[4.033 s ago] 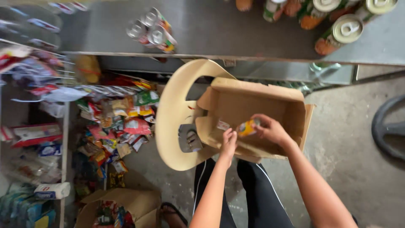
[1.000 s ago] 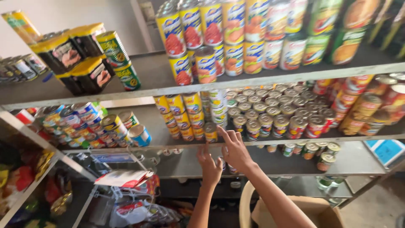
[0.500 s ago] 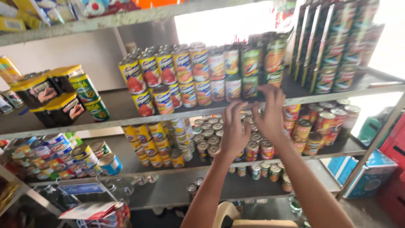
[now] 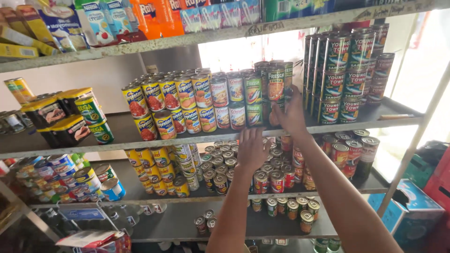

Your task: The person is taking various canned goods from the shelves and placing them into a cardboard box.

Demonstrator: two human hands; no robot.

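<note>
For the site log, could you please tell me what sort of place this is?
Most likely a small grocery shop: grey shelves crowded with stacked tin cans, cartons above, and the right hand at the cans.

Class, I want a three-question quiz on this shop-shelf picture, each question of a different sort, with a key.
1. True or false: the right hand is at the green-labelled cans.
2. The left hand is at: A) the shelf edge B) the top-shelf cartons C) the blue box
3. What colour are the lids of the dark tins at far left?

Key: 1 true; 2 A; 3 yellow.
</note>
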